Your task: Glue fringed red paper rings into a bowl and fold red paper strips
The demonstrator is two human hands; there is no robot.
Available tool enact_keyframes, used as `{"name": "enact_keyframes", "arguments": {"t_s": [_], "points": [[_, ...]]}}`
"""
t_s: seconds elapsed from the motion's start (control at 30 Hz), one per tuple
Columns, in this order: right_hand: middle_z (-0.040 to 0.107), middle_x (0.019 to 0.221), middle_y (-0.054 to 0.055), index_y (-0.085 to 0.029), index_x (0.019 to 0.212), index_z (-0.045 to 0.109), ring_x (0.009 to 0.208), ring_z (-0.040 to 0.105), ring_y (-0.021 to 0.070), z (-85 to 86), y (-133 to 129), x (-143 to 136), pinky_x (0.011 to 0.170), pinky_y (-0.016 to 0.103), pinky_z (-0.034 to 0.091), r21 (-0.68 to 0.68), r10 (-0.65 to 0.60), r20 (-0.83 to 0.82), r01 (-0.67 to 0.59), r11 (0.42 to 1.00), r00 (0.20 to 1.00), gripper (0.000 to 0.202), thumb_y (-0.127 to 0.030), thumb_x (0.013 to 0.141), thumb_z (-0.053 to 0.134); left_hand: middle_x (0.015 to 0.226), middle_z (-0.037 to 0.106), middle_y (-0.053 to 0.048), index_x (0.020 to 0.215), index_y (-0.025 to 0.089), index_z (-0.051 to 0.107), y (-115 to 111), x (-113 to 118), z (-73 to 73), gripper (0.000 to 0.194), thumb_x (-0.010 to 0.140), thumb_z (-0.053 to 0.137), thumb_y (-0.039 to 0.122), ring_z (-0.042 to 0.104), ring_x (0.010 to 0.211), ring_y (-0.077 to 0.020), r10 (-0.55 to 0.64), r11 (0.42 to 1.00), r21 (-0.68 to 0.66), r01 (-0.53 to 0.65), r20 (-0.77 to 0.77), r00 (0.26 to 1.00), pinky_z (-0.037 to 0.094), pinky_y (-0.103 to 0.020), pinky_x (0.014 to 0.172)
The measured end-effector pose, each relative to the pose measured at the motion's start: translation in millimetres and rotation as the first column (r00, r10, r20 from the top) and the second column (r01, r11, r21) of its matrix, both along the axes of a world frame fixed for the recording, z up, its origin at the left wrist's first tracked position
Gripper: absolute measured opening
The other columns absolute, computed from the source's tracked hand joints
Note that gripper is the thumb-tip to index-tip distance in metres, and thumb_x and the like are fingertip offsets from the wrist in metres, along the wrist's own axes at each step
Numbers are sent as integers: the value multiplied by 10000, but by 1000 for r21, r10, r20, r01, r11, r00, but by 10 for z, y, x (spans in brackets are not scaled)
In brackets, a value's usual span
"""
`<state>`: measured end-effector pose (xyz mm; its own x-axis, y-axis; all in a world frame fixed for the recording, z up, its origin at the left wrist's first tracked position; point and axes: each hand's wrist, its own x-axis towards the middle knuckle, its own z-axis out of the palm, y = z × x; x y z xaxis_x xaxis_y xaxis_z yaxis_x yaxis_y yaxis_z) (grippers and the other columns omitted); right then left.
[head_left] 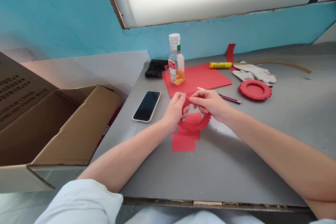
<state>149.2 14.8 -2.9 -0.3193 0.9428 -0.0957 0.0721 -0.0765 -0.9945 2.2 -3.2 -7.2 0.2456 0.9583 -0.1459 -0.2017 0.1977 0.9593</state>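
A red folded-paper ring (196, 126) with a jagged outer edge is held above the table between my hands. My left hand (178, 109) is closed round its left and upper part. On the upper right, my right hand (207, 102) is closed with its fingertips pinching the paper at the ring. A thin pale strip (201, 88) shows by the right knuckles; whether it is held cannot be made out. Beneath the ring lie several small red paper pieces (183, 143). The fingers hide the ring's upper part.
Behind my hands, a glass bottle (176, 64) stands on red sheets (202, 73) with a yellow tube (220, 65). Pencils (231, 98), another red ring (244, 92) and gloves (256, 71) lie right. A phone (147, 106) lies left, beside a cardboard box (70, 133).
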Motion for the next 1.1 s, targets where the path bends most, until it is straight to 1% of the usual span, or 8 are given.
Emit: {"name": "enact_keyframes", "arguments": {"t_s": [0.17,0.3,0.4,0.53,0.6,0.73,0.93,1.1], "points": [[516,508,-41,-180,697,571,350,325,34,-19,1,3,348,201,256,-27,13,-1,-13,1000,1000,200,-362,721,651,458,318,102,745,228,344,-11,17,-12,254,885,426,423,228,311,-43,-8,999,-46,7,-20,1000,229,-135,329],[553,575,-28,-182,696,565,359,333,28,-28,8,-1,358,199,278,-36,18,-5,-18,999,1000,200,-359,716,655,454,331,101,740,225,358,12,5,-10,254,876,448,419,230,309,-42,-16,998,-56,16,-14,1000,229,-136,333],[543,600,-34,-184,693,549,373,349,28,-23,22,-4,373,197,316,-42,-29,-69,27,999,997,214,-368,712,658,504,456,61,785,219,419,66,-35,15,268,857,458,474,354,345,-60,-4,999,-52,7,48,999,309,-159,370],[550,624,-43,-203,758,531,414,432,50,-34,49,-4,414,197,372,-41,-214,-241,211,977,947,215,-390,727,634,636,576,-31,868,178,524,132,-75,15,449,844,369,599,555,532,-138,-8,988,-147,41,223,975,456,-247,538],[571,640,-42,-213,788,515,439,476,65,-34,57,0,452,211,412,-72,-253,-282,243,967,925,218,-385,726,634,556,507,-3,814,155,549,140,-75,-9,453,867,360,563,520,503,-119,-26,979,-186,80,278,960,468,-254,593],[607,654,-12,-214,842,527,461,521,93,4,54,11,473,232,444,-98,-172,-229,153,983,958,254,-447,758,585,470,317,66,693,159,518,118,-66,-49,411,861,429,523,322,389,-61,-38,981,-173,93,300,953,443,-229,541],[563,603,-11,-183,693,530,396,430,56,-18,34,-2,406,205,388,31,-78,-67,80,996,995,294,-463,761,586,460,250,88,745,191,489,72,-46,-26,367,838,456,544,224,364,-53,-64,984,-159,84,129,990,318,-178,403],[506,554,-42,-197,684,513,348,349,41,-74,26,-15,344,197,314,83,-66,11,65,994,998,271,-444,773,579,445,202,103,702,200,418,36,-8,5,357,854,440,522,166,354,-51,-61,988,-139,73,93,994,285,-166,379]]}}
